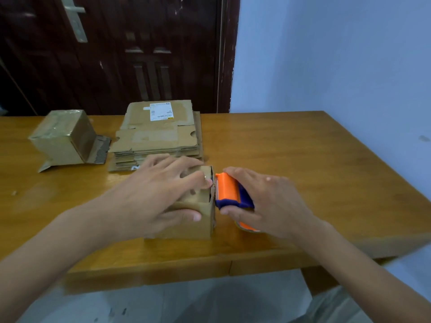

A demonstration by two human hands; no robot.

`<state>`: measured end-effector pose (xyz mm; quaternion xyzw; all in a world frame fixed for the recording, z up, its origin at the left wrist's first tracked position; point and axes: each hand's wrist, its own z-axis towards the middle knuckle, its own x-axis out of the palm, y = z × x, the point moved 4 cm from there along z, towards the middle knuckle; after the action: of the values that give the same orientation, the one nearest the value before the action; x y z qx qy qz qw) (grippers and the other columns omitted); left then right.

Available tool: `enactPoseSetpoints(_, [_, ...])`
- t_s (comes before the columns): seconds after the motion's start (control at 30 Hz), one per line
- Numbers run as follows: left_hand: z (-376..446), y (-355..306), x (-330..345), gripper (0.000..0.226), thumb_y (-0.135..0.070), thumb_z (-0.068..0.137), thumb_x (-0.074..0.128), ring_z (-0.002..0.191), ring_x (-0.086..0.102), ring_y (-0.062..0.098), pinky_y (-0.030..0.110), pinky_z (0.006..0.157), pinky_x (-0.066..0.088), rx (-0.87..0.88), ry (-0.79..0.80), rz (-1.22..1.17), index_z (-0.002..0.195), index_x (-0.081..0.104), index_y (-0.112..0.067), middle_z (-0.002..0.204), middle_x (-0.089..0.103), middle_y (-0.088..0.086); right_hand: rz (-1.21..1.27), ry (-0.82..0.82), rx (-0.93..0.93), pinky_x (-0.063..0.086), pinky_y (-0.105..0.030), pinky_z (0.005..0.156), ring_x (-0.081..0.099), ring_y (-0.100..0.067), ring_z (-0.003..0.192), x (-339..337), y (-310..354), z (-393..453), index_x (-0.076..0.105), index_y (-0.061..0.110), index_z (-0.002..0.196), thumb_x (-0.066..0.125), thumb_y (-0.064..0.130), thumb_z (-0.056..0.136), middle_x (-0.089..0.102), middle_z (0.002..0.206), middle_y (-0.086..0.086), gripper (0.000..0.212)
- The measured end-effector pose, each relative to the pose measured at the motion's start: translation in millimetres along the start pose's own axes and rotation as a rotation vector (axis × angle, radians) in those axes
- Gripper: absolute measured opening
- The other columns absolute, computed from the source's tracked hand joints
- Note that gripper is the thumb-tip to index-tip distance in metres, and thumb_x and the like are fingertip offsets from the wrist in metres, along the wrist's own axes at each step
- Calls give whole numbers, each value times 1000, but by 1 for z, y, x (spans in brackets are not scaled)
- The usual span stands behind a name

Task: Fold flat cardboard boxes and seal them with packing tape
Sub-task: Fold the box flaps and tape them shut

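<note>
A small folded cardboard box [198,226] stands near the table's front edge. My left hand [163,190] lies over its top, fingers spread on the flaps and thumb against the near side. Right beside the box's right edge is an orange and blue tape dispenser [229,191], which my right hand [263,201] grips. The dispenser's orange front edge touches the box's top right corner. Most of the box top is hidden under my left hand.
A stack of flat cardboard boxes [158,134] lies behind the small box. A taped box [63,136] stands at the back left. The wooden table [303,159] ends close to me; a dark door [116,50] and blue wall stand behind.
</note>
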<state>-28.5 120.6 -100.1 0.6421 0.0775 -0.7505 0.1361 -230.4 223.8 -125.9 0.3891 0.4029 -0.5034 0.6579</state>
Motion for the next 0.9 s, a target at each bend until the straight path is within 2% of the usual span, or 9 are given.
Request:
enactPoseSetpoints(0.13, [-4, 2, -11, 61, -79, 83, 60, 135, 42, 0, 39, 104, 49, -63, -188, -374, 136, 44, -54, 147, 42, -23, 140, -16, 9, 58, -24, 69, 60, -4, 83, -9, 8, 6, 30, 32, 150, 30, 85, 93, 68, 124, 7, 79])
enactPoseSetpoints(0.23, [-12, 0, -25, 68, -63, 83, 73, 133, 53, 14, 29, 98, 51, -73, -418, -548, 142, 49, -38, 141, 50, -21, 43, -83, -74, 59, -27, 72, 68, -11, 93, -44, 14, 24, 32, 31, 151, 35, 84, 92, 70, 127, 7, 80])
enactPoseSetpoints(0.33, [-18, -1, -21, 68, -55, 89, 70, 128, 55, 13, 18, 97, 48, -97, -566, -535, 146, 47, -26, 140, 52, -8, -136, -55, -158, 52, -24, 66, 67, -11, 87, -77, 27, 48, 38, 33, 153, 30, 88, 90, 72, 119, 11, 84])
enactPoseSetpoints(0.43, [-25, -4, 10, 68, -62, 97, 56, 122, 57, 17, 21, 94, 49, -177, -651, -644, 152, 36, -27, 142, 48, -3, -248, 78, -229, 43, -26, 62, 56, -9, 80, -82, 49, 74, 39, 42, 150, 25, 92, 88, 68, 111, 17, 81])
enactPoseSetpoints(0.57, [-39, -2, 39, 71, -67, 95, 54, 125, 58, 8, 15, 93, 51, -353, -760, -934, 153, 34, -33, 140, 50, -27, -356, 199, -354, 38, -29, 57, 57, -14, 80, -72, 82, 113, 48, 43, 135, 27, 93, 87, 67, 100, 12, 72])
enactPoseSetpoints(0.63, [-45, 3, 45, 74, -63, 88, 62, 125, 60, 9, 19, 92, 54, -429, -773, -1066, 153, 36, -37, 136, 55, -26, -415, 230, -423, 33, -29, 53, 54, -12, 71, -67, 99, 129, 55, 41, 127, 30, 91, 88, 65, 91, 11, 68])
enactPoseSetpoints(0.7, [-50, 6, 51, 75, -74, 85, 62, 125, 61, 13, 28, 95, 57, -484, -812, -1155, 149, 39, -42, 135, 59, -20, -462, 259, -483, 30, -28, 52, 47, -9, 64, -60, 116, 138, 60, 37, 121, 32, 88, 90, 59, 82, 10, 65])
enactPoseSetpoints(0.8, [-54, 3, 61, 69, -74, 89, 56, 124, 60, 18, 39, 96, 57, -535, -864, -1169, 147, 41, -42, 134, 60, -16, -476, 294, -533, 43, -28, 58, 55, -12, 71, -52, 129, 145, 61, 37, 126, 33, 87, 91, 62, 85, 10, 67])
enactPoseSetpoints(0.9, [-58, 7, 64, 80, -88, 85, 47, 118, 63, 14, 24, 89, 54, -553, -817, -1071, 150, 38, -40, 132, 61, -16, -447, 331, -523, 41, -24, 58, 58, -13, 80, -56, 125, 145, 51, 41, 143, 31, 89, 89, 69, 99, 10, 75])
